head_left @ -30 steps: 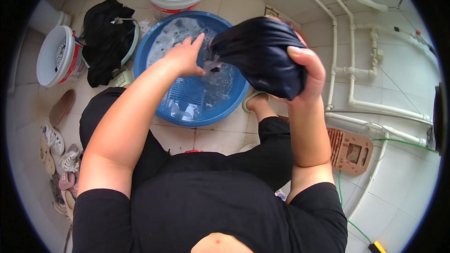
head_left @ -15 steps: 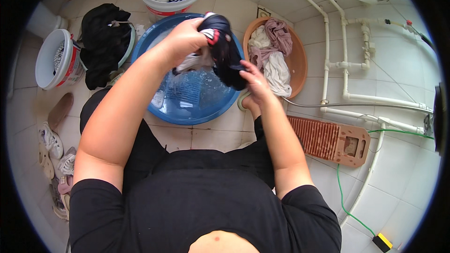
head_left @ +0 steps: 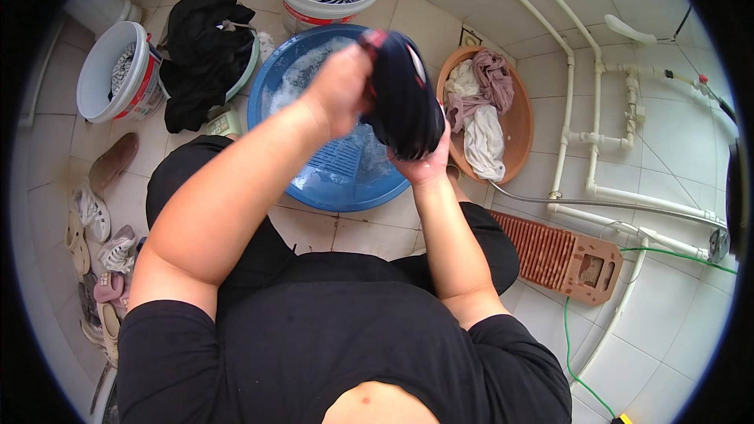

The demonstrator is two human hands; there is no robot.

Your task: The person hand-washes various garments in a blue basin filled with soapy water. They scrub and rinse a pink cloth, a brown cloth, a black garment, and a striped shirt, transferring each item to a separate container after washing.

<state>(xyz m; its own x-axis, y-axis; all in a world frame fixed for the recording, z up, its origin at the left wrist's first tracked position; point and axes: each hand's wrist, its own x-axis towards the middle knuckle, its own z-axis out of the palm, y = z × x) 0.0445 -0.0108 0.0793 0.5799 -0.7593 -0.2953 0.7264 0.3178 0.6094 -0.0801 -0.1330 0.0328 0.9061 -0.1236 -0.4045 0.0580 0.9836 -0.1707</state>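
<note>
A wet-looking dark navy garment (head_left: 404, 98) with red and white parts is bunched above the blue basin (head_left: 336, 201). My left hand (head_left: 342, 88), smeared by motion, is closed on its upper left side. Underneath its lower end, my right hand (head_left: 424, 161) wraps round the cloth, with some fingers hidden behind it. Sudsy water fills the basin below, and a blue ridged washboard (head_left: 336, 159) shows in it.
An orange-brown basin (head_left: 518, 122) with pink and white clothes stands at the right, near a brown washboard (head_left: 542, 250) and white pipes (head_left: 564, 122). Behind and left are white buckets (head_left: 93, 88) and black clothes (head_left: 203, 43). Several shoes (head_left: 114, 247) line the left.
The garment has gathered into a thicker bundle. My right hand has moved from its edge to beneath it. The view has shifted slightly, with the surroundings now farther right.
</note>
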